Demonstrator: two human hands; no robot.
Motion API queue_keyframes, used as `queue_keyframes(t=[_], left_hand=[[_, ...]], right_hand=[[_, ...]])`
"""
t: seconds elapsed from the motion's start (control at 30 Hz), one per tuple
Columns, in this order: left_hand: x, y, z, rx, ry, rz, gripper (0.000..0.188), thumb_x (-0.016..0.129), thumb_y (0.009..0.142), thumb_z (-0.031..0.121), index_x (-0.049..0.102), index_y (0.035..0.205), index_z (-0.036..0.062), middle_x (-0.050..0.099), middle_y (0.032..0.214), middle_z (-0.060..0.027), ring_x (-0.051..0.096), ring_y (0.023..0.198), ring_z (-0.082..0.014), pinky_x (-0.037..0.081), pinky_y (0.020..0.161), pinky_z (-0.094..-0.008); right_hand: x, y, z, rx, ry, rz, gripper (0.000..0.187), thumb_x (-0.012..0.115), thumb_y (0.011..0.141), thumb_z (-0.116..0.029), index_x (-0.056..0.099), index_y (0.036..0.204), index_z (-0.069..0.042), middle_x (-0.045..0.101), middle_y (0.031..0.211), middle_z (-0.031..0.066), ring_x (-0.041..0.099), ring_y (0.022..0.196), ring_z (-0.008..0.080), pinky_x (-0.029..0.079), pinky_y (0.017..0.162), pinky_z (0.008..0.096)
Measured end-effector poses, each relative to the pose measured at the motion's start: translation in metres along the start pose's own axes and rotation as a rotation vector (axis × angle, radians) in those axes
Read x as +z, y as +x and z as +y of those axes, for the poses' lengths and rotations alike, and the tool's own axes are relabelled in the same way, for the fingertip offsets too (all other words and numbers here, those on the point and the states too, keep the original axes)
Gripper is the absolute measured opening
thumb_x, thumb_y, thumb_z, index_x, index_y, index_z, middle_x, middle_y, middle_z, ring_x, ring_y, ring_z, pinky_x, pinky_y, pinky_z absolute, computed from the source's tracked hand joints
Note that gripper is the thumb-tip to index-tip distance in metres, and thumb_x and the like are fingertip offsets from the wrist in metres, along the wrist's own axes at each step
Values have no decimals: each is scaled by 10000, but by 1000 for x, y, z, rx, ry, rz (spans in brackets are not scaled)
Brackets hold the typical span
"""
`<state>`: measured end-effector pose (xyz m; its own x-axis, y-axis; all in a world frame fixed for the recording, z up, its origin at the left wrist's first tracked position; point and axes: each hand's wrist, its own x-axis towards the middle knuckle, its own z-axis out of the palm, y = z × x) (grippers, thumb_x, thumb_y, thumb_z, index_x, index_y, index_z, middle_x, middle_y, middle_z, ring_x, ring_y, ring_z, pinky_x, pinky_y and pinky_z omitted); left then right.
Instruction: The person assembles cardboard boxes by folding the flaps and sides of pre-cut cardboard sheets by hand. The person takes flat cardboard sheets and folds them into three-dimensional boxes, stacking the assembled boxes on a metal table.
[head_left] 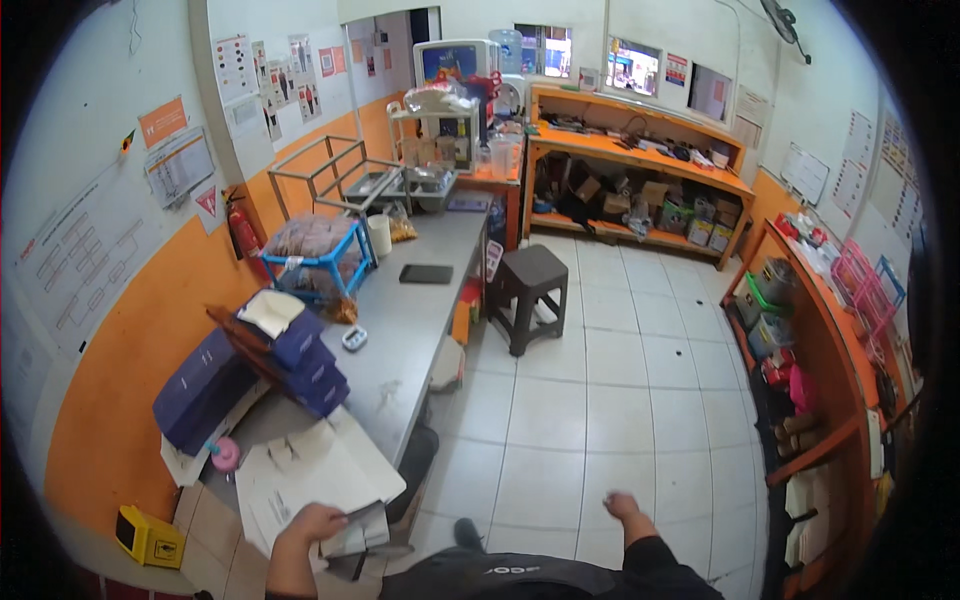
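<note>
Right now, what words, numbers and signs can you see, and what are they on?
I won't copy any words, but here's where writing stands:
White wall chart: red heading; the text in its boxes is too small.
Orange wall sign: pale lettering.
Triangular warning sign: red and white; symbol blurred.
Yellow bin: dark markings, too small.
Purple cartons: pale lettering, blurred.
White cardboard: small print, unreadable.
Black shirt: pale letters.

White-and-orange walls (110, 430) enclose a pale tiled floor (610, 400), dark stool (532, 268) and orange shelf unit (640, 160)

Cardboard (345, 460) on near end of table (402, 325), stool (533, 265) to its right, shelf unit (640, 163) beyond
</note>
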<state>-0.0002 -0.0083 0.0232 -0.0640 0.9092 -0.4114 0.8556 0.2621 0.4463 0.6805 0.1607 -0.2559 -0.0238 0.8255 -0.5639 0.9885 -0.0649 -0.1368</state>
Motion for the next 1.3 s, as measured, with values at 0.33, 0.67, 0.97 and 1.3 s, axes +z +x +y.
queue_keyframes(t=[0.33,0.67,0.97,1.3], left_hand=[[-124,29,132,80,-249,352,182,662,724,167,663,828,18,630,698,-159,618,619,-260,477,590,-334],[-88,123,241,-131,-244,719,150,606,826,142,642,898,16,614,696,-159,609,583,-300,487,556,-348],[-63,199,357,-337,-1389,1047,222,528,933,174,630,917,-23,598,696,-15,541,570,-64,430,500,-204],[18,227,472,-374,-1562,1486,180,525,923,121,629,963,-20,634,817,-61,591,717,-100,475,636,-241]], right_hand=[[-353,-10,-431,-1536,506,224,425,685,817,-210,554,1198,-74,584,1161,113,567,1029,257,432,922,353],[-379,77,-508,-1560,594,-588,252,596,895,-235,589,1034,-25,591,916,72,564,904,209,422,852,319],[-487,89,-541,-1843,519,-1037,162,627,877,-184,635,900,-23,548,854,32,513,840,133,402,775,274],[-496,49,-507,-2560,198,-961,105,693,789,-172,676,874,-114,571,763,29,538,740,193,333,757,343]])
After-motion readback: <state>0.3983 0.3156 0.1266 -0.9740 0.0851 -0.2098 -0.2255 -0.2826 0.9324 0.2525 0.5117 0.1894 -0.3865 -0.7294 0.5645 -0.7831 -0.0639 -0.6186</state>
